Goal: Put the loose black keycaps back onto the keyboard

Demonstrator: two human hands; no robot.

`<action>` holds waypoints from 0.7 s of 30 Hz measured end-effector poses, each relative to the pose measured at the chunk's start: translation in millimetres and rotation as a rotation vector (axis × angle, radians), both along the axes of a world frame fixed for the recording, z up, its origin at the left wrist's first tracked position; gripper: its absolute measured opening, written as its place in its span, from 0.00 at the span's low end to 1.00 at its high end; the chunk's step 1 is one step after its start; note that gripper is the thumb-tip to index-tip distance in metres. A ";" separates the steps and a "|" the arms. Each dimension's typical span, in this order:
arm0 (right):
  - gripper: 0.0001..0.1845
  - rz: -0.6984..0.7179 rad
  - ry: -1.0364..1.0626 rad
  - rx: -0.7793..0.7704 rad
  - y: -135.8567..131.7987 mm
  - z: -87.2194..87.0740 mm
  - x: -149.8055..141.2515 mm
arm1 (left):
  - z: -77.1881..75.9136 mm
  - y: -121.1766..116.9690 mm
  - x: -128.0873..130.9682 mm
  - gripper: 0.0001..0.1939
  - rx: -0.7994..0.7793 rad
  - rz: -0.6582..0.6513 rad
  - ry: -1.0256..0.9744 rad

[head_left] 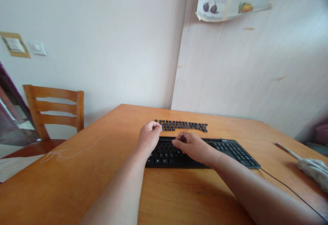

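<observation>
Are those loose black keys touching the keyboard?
Apart. The head view shows a strip of tabletop between the loose keys and the back edge of the keyboard.

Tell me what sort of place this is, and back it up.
Likely a room in a home, perhaps a dining area: a broad orange-brown wooden table, a slatted brown wooden chair, and a pale paper fruit poster hung above.
</observation>
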State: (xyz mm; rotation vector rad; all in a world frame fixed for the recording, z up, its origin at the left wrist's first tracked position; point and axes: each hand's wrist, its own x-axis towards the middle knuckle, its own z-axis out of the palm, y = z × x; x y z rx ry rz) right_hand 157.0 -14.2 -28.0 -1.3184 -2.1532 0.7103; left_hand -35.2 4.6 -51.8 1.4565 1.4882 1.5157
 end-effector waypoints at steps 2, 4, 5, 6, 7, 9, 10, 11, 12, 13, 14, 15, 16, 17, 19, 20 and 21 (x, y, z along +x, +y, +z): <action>0.19 -0.025 0.045 -0.036 0.4 -1.0 -1.7 | 1.0 -1.5 1.8 0.09 0.017 -0.031 0.026; 0.23 -0.043 0.091 -0.079 1.4 -3.0 -2.5 | 1.9 -3.5 4.1 0.09 0.031 -0.076 0.050; 0.25 -0.052 0.112 -0.094 1.9 -4.4 -2.7 | 2.3 -4.5 5.4 0.09 0.033 -0.101 0.059; 0.26 -0.064 0.131 -0.101 2.5 -6.0 -2.8 | 2.6 -5.4 6.5 0.09 0.031 -0.124 0.066; 0.26 -0.082 0.149 -0.103 2.9 -7.7 -3.0 | 2.8 -6.1 7.5 0.09 0.024 -0.143 0.074; 0.27 -0.124 0.186 -0.107 3.5 -10.9 -3.7 | 2.7 -7.1 8.7 0.10 0.005 -0.162 0.091; 0.27 -0.147 0.207 -0.113 3.6 -12.2 -4.2 | 2.5 -7.3 9.0 0.10 -0.005 -0.163 0.102; 0.26 -0.168 0.227 -0.121 3.8 -13.1 -4.6 | 2.2 -7.5 9.0 0.10 -0.014 -0.163 0.112; 0.26 -0.188 0.248 -0.130 4.1 -13.7 -4.9 | 1.9 -7.5 9.0 0.10 -0.020 -0.161 0.122; 0.26 -0.206 0.275 -0.144 4.7 -13.7 -4.9 | 1.6 -7.5 8.8 0.10 -0.025 -0.160 0.131; 0.26 -0.224 0.310 -0.169 5.5 -13.4 -4.4 | 1.5 -7.5 8.6 0.10 -0.030 -0.157 0.140; 0.26 -0.242 0.356 -0.200 6.6 -12.8 -3.4 | 1.5 -7.5 8.5 0.10 -0.035 -0.156 0.151; 0.25 -0.261 0.410 -0.233 7.9 -12.0 -2.1 | 1.7 -7.4 8.4 0.10 -0.038 -0.154 0.161; 0.25 -0.277 0.467 -0.261 9.2 -11.0 -0.4 | 2.1 -7.4 8.3 0.09 -0.041 -0.152 0.168; 0.25 -0.293 0.565 -0.286 10.8 -9.2 2.6 | 3.2 -7.6 8.6 0.09 -0.043 -0.153 0.174; 0.25 -0.293 0.597 -0.270 10.8 -8.2 3.5 | 4.0 -7.9 8.9 0.08 -0.040 -0.159 0.172; 0.25 -0.286 0.617 -0.243 10.2 -7.4 3.8 | 4.9 -8.4 9.6 0.08 -0.035 -0.170 0.168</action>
